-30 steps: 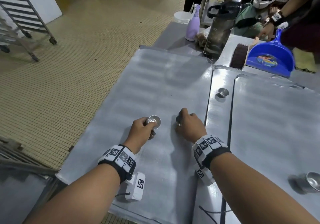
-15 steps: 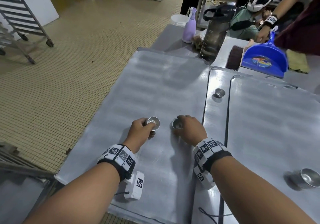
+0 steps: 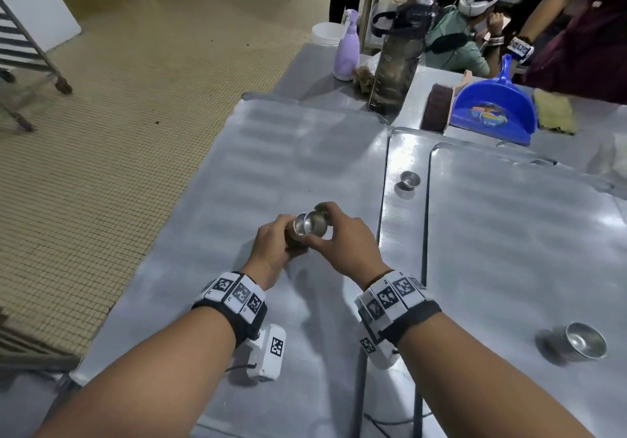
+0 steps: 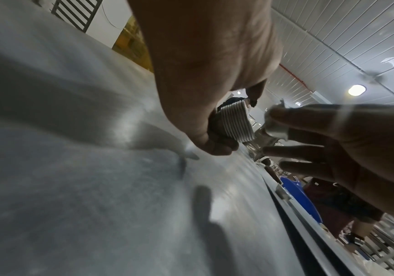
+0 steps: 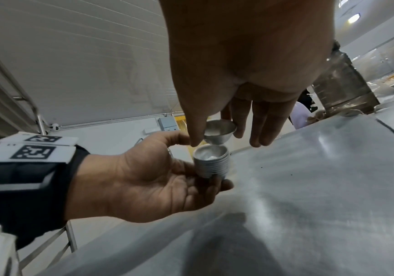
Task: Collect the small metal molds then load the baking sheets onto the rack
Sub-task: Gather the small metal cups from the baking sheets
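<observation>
The sheets (image 3: 298,166) are the biggest things here. They lie flat on the surface (image 3: 305,74), side by side. They look wide, thin and stiff, so each likely needs two hands, one on each long edge. The rack (image 3: 20,51) stands well apart on the floor, to the left.

The stack (image 5: 211,164) of little molds sits in the left hand (image 5: 148,179). The molds fit one inside the other, and the ribbed sides give a good grip. The stack is likely light but hard, and it could tip if held loosely. The left hand lies palm up, low over the near sheet, with its fingers (image 5: 217,184) curled under and around the stack.

One mold (image 5: 219,133) is in the right hand (image 3: 342,244). It is smooth, shiny and tiny, so it may slip. The rim is the best place to hold it. The right hand points down, thumb and first finger pinching the mold just above the stack, the other fingers hanging straight.

Two more molds wait: a far mold (image 3: 410,179) between the sheets, and a near mold (image 3: 585,341) on the right sheet.
</observation>
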Demonstrator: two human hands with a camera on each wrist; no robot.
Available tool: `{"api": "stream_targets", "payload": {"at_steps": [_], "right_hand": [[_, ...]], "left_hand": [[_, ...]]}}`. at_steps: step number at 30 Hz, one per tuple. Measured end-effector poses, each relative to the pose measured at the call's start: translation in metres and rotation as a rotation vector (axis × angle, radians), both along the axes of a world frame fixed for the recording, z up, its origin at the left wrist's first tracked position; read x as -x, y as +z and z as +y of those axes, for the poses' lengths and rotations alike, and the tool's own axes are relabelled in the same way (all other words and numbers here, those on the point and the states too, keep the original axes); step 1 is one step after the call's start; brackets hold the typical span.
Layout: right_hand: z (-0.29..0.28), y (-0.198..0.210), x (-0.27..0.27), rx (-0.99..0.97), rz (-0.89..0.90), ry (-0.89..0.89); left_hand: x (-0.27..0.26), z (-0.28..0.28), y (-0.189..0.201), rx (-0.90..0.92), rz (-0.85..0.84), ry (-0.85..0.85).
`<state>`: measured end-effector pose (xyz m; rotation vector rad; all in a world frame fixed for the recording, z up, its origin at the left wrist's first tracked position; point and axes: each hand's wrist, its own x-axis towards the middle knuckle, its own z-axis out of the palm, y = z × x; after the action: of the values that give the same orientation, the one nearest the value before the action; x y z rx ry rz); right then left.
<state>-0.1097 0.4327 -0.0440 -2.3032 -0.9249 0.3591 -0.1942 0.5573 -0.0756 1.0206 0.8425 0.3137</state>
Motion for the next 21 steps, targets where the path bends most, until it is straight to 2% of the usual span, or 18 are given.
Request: {"api": "stream_targets", "payload": {"at_steps": [3, 9, 17, 21], "right_hand": [[0.002, -0.005, -0.006, 0.025, 0.008, -0.017], [-0.014, -0.011, -0.03, 0.062, 0.071, -0.033], [-0.048, -0.02, -0.129, 0.168, -0.049, -0.331], [-0.053, -0.028, -0.175, 0.194, -0.079, -0.382]], "left_hand": [[-0.012, -0.006, 0.002, 0.047, -0.035, -0.03], [-0.03, -0.004, -0.009, 0.009, 0.045, -0.022], [-0.068, -0.007, -0.016, -0.354, 0.184, -0.165], [-0.074, -0.006, -0.02, -0.429, 0.207, -0.224]]}}
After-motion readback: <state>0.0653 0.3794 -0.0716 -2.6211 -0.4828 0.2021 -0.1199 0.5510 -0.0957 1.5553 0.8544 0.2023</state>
